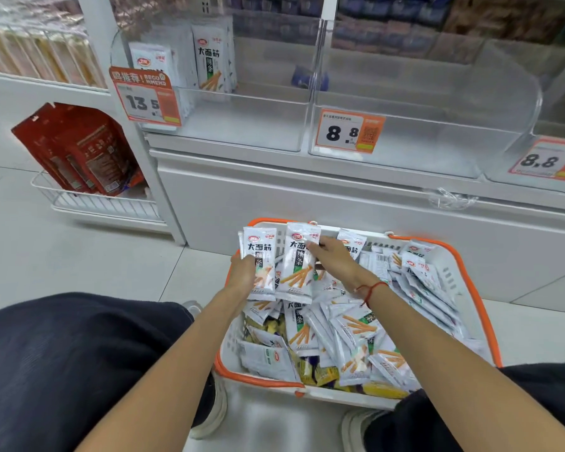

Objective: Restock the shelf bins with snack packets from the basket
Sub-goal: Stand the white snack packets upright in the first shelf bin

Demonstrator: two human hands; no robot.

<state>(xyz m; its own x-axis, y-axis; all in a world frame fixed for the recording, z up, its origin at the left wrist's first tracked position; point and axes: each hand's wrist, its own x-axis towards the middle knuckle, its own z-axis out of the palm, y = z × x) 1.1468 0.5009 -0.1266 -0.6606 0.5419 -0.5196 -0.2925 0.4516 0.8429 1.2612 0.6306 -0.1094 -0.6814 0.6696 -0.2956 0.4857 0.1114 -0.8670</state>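
A white basket with orange rim and handles [470, 265] sits on the floor between my knees, full of several white snack packets [356, 334]. My left hand [242, 272] grips an upright white packet [261, 252] over the basket's far left corner. My right hand [331, 256] holds a second white packet [296, 269] right beside it. Above, the left clear shelf bin [242, 125], priced 13.5, has a few of the same packets [209, 60] standing at its back.
A clear bin [421, 138] tagged 8.8 stands to the right, another 8.8 bin [548, 158] further right. Red bags [79, 148] lean in a white wire rack at the left. The white cabinet front rises just behind the basket. My shoes and dark trousers flank the basket.
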